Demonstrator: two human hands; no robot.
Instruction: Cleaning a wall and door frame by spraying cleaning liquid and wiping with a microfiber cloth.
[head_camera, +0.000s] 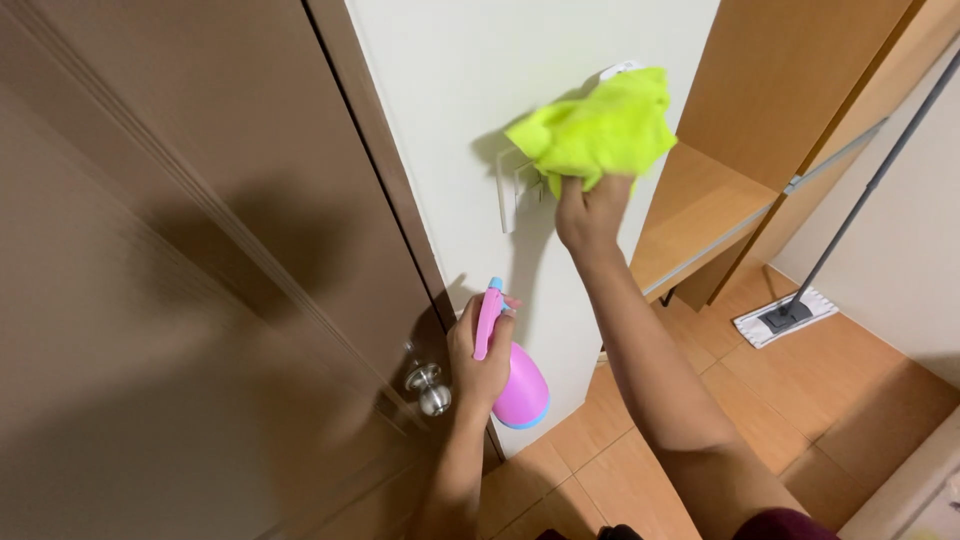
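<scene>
While the right hand (592, 212) pinches the yellow-green cloth (597, 128) over the wall switch (512, 188), damp could seep in; the left hand (478, 352) grips the pink spray bottle (518, 385).

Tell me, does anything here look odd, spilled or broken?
Nothing stands out. The right hand presses a yellow cloth against the switch plate on the white wall; the left hand holds a pink spray bottle. A mop rests on the dry tiled floor.
</scene>
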